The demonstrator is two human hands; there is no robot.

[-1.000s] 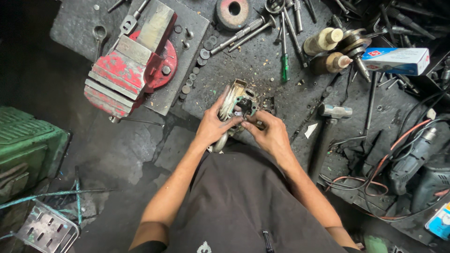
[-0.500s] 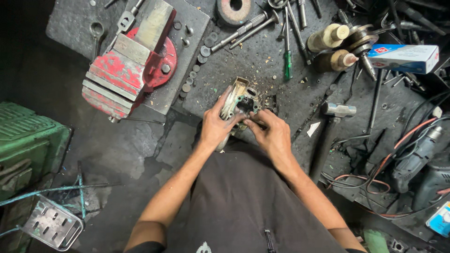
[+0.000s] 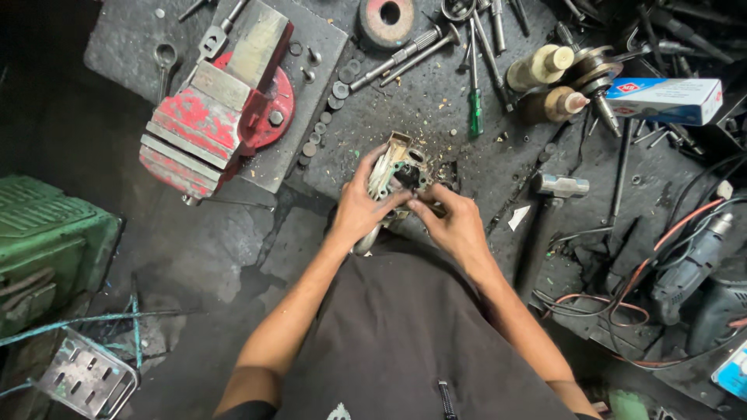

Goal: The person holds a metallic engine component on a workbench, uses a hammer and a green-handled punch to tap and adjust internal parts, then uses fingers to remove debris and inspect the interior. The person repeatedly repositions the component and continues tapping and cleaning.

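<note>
Gripping: left hand (image 3: 359,208) stays clamped on metal housing (image 3: 395,173).
Right hand (image 3: 455,224): fingertips pinched at housing.
Change: none apparent; housing unmoved near red vise (image 3: 218,117).

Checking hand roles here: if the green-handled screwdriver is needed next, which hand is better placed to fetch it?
Probably the right hand: only its fingertips touch the metal part, and the green-handled screwdriver lies up on its side. The left hand is wrapped around the part, supporting it.

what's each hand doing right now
Left hand: closed around the metal engine part.
Right hand: fingers pinched at the same part.
</note>
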